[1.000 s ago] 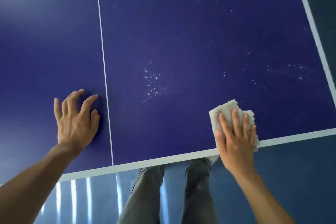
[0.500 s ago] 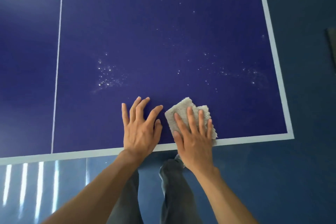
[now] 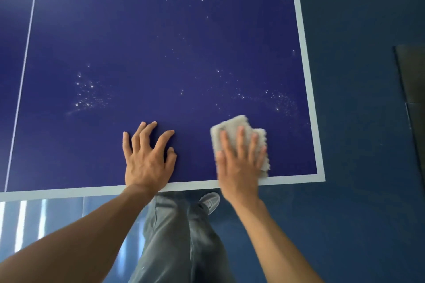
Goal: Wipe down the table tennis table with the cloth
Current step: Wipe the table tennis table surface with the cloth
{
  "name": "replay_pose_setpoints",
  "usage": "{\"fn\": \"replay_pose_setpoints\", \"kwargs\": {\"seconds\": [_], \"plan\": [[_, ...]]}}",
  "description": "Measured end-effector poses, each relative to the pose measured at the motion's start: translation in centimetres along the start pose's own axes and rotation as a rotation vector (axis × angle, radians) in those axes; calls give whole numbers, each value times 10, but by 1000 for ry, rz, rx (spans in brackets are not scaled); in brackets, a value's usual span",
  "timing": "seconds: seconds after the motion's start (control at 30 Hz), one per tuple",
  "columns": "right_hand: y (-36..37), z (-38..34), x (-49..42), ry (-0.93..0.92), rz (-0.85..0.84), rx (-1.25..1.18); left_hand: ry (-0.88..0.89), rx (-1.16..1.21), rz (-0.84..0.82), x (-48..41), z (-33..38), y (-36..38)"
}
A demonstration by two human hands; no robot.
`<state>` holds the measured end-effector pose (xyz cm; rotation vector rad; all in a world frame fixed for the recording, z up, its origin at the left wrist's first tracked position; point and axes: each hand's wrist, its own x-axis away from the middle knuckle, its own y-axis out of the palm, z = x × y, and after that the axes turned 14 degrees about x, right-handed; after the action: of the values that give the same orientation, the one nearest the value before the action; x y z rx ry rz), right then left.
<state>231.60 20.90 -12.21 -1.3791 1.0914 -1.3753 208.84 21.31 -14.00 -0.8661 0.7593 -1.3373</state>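
Cloth (image 3: 236, 124) flat under R hand (image 3: 240, 164), fingers (image 3: 240, 139) straight; L hand (image 3: 147, 159) beside, splayed on table (image 3: 161, 48), holds nothing.

cloth (image 3: 239, 132) on table (image 3: 161, 41), right of left hand (image 3: 147, 158)

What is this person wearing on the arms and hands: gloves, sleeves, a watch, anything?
Nothing that shows. The left hand and the right hand are bare, with no gloves, rings or wristbands. The left forearm and the right forearm are uncovered down to the frame edge, so no sleeve is in view. Below are grey trousers and one grey shoe.
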Motion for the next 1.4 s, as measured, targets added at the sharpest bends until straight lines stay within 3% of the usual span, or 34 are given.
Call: {"fn": "replay_pose_setpoints", "kwargs": {"seconds": [0.1, 0.23, 0.4, 0.53, 0.6, 0.73, 0.87, 0.97, 1.1, 1.2, 1.27, 1.4], "plan": [[8, -20, -1, -215, -8, 10, 3, 1, 8, -1, 2, -1], [10, 32, -1, -261, -5, 68, -6, -8, -5, -1, 1, 1], [2, 138, -2, -2, -66, 106, -16, -2, -11, -3, 3, 0], [-9, 155, -22, 143, -108, 87, -25, -6, -22, -5, 5, -3], [-13, 141, -33, 11, -97, 101, -21, -9, -21, -5, 5, -3], [-9, 106, -52, -532, -69, 153, -9, -23, -21, -6, 4, -2], [-8, 121, -76, -732, -47, 182, -29, -46, -37, -6, 9, -4], [-15, 166, -105, -772, -20, 218, -41, -53, -55, -9, 10, -5], [-32, 215, -138, -619, -50, 237, -51, -57, -67, -10, 12, -6], [-36, 207, -146, -553, -77, 218, -52, -62, -58, -10, 13, -6], [-35, 189, -141, -621, -70, 219, -60, -69, -63, -9, 13, -6], [-29, 159, -130, -977, -52, 252, -59, -83, -66, -8, 10, -4]]}}
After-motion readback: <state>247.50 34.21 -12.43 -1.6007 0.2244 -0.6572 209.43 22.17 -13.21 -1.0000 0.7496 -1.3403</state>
